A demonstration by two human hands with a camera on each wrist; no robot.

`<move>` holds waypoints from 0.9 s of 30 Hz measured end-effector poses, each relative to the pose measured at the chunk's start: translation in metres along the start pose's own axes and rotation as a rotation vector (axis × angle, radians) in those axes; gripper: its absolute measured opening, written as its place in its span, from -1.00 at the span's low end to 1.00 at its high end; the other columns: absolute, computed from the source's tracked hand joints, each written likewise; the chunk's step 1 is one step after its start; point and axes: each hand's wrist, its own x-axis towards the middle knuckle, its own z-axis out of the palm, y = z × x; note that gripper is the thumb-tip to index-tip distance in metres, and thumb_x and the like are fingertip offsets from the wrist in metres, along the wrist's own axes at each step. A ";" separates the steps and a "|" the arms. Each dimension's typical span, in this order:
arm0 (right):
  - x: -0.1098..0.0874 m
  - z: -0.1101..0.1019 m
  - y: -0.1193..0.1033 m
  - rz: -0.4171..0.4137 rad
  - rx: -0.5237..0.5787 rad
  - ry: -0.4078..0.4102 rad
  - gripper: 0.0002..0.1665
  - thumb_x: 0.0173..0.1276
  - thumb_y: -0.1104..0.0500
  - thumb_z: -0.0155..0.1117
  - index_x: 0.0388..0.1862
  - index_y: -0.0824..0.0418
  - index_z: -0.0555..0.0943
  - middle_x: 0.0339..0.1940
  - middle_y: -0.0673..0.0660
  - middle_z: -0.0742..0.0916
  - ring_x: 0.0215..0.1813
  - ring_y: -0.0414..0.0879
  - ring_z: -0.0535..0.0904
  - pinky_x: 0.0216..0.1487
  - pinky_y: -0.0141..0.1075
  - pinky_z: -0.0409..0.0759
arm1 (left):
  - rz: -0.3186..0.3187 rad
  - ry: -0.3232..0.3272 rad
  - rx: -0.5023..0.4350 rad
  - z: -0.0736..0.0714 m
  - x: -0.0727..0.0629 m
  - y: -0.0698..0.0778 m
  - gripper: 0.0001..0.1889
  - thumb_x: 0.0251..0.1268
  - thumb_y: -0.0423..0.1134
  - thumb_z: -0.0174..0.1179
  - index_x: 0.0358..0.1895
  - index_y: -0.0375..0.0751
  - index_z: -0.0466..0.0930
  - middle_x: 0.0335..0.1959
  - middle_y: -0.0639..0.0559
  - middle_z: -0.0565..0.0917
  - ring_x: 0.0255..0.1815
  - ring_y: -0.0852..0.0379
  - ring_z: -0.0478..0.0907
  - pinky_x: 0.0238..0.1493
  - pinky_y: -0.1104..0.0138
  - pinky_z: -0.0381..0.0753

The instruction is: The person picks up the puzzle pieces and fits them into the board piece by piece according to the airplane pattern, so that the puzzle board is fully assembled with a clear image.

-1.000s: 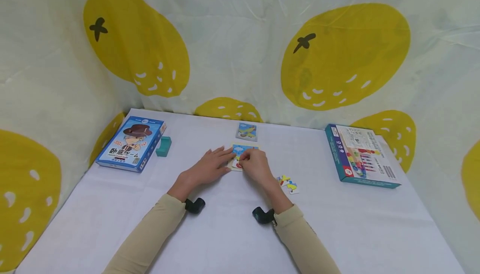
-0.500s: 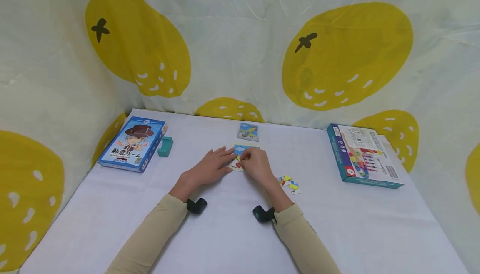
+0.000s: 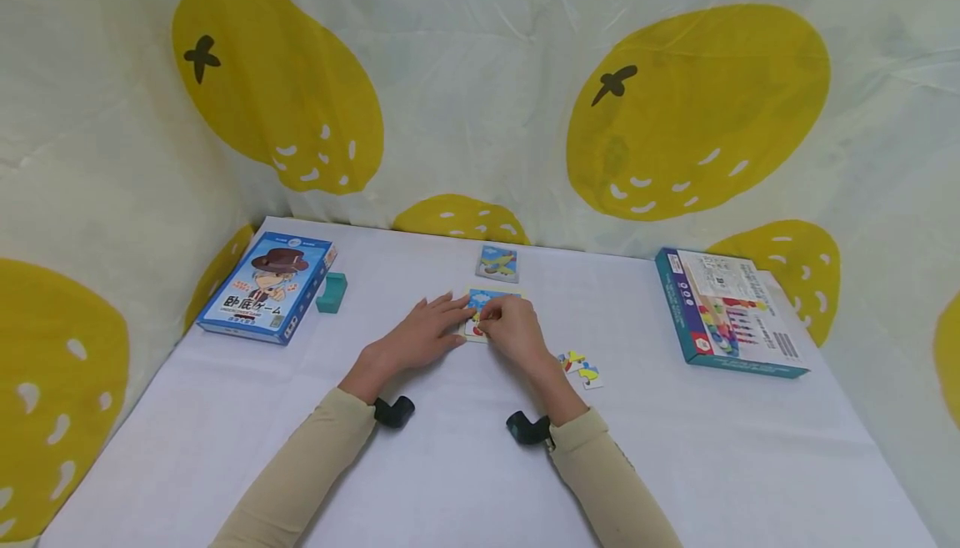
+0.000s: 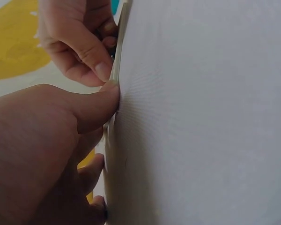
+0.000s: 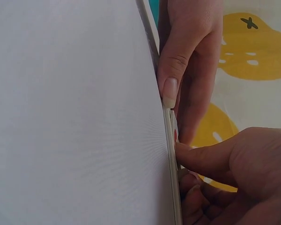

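Observation:
In the head view, a small jigsaw puzzle (image 3: 487, 291) with a blue-sky picture and pale yellow border lies flat at mid-table. My left hand (image 3: 420, 334) rests at its left side, fingers stretched out. The left thumb lies along the puzzle's near edge in the left wrist view. From the right, my right hand (image 3: 516, 334) pinches a white-and-red puzzle piece (image 5: 174, 126) over the lower part of the picture. That piece stands slightly tilted against the board's edge in the right wrist view. My right fingers cover much of the picture's right half.
Several loose puzzle pieces (image 3: 583, 370) lie beside my right wrist. Behind the puzzle is an airplane picture puzzle (image 3: 497, 263). A blue game box (image 3: 266, 288) and a teal open holder (image 3: 332, 293) stand left; a white-and-teal box (image 3: 727, 312) lies right.
The head view has shifted very slightly. Both hands stay at the puzzle, with only tiny movement of the right fingers over the piece.

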 end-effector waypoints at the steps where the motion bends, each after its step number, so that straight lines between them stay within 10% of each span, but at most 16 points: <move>1: 0.000 0.000 0.000 0.005 -0.005 0.004 -0.94 0.21 0.25 0.46 -0.44 0.20 0.73 -0.49 0.04 0.73 -0.33 -0.09 0.56 -0.32 -0.31 0.50 | 0.001 0.000 0.002 0.000 0.000 0.000 -0.43 0.51 -0.01 0.07 0.53 0.10 0.24 0.61 0.13 0.15 0.67 -0.04 -0.06 0.58 -0.20 -0.11; 27: -0.004 -0.004 0.005 0.023 -0.028 0.026 -0.90 0.26 0.24 0.40 -0.44 0.17 0.65 -0.51 0.06 0.65 -0.36 -0.07 0.51 -0.36 -0.32 0.45 | 0.005 0.025 0.068 0.001 0.000 0.006 -0.53 0.50 -0.05 0.10 0.43 0.12 0.40 0.58 0.11 0.24 0.64 -0.09 0.04 0.55 -0.23 0.00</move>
